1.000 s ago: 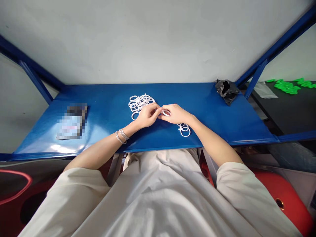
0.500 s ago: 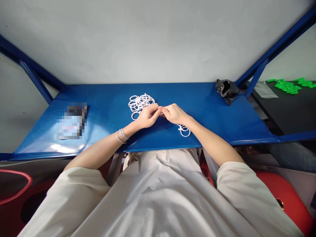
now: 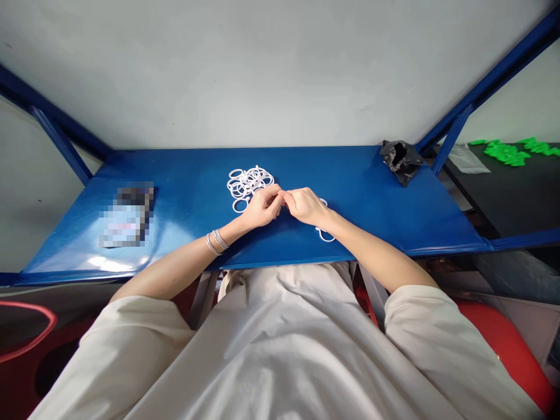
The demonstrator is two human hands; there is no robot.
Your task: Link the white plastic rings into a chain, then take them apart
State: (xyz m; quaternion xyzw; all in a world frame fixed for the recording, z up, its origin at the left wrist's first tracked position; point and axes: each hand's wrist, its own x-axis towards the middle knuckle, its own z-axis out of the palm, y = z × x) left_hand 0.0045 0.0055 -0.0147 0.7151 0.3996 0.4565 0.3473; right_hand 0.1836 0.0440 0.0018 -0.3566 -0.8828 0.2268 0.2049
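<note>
My left hand and my right hand meet fingertip to fingertip over the middle of the table. Both are closed in a pinch, and whatever lies between the fingers is hidden. Just beyond my left hand is a heap of white plastic rings, each with a small knob. One loose white ring lies against my left hand's outer side. Another white ring is partly covered by my right wrist, and a bit of white ring shows behind my right hand.
The table is blue with a grey wall behind it. At left lies a blurred-out flat packet. A crumpled black plastic bag stands at the back right. Green pieces and a clear bag lie on a dark side table.
My right hand has turned slightly, its knuckles rising and covering less behind it, so a ring edge now shows beyond it. My left hand stays nearly still.
</note>
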